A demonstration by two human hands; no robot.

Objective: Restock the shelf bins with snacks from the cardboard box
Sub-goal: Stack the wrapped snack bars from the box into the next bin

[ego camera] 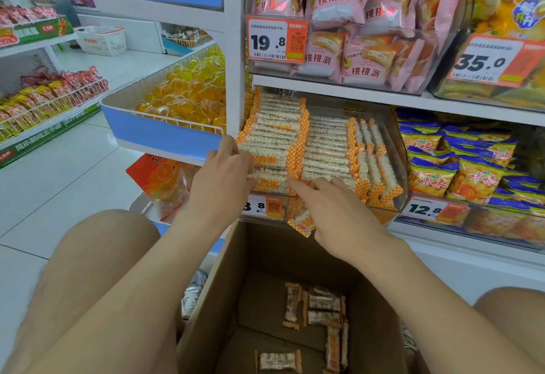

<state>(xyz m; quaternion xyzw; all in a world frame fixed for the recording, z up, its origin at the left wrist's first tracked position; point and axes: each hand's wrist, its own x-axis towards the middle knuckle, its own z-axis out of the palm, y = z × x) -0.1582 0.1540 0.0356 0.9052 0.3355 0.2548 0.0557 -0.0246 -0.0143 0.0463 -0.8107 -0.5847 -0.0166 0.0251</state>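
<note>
Here, snack bars (269, 164) against left-hand fingers (249, 171).

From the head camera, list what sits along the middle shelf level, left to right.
Wire basket of orange jelly cups → clear bin of rice-cracker bars, both hands at its front → blue-and-yellow snack bags.

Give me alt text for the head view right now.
Both hands, left hand and right hand, press on stacked rice-cracker packs in a clear shelf bin. Below them sits an open cardboard box with a few packs left inside.
</note>
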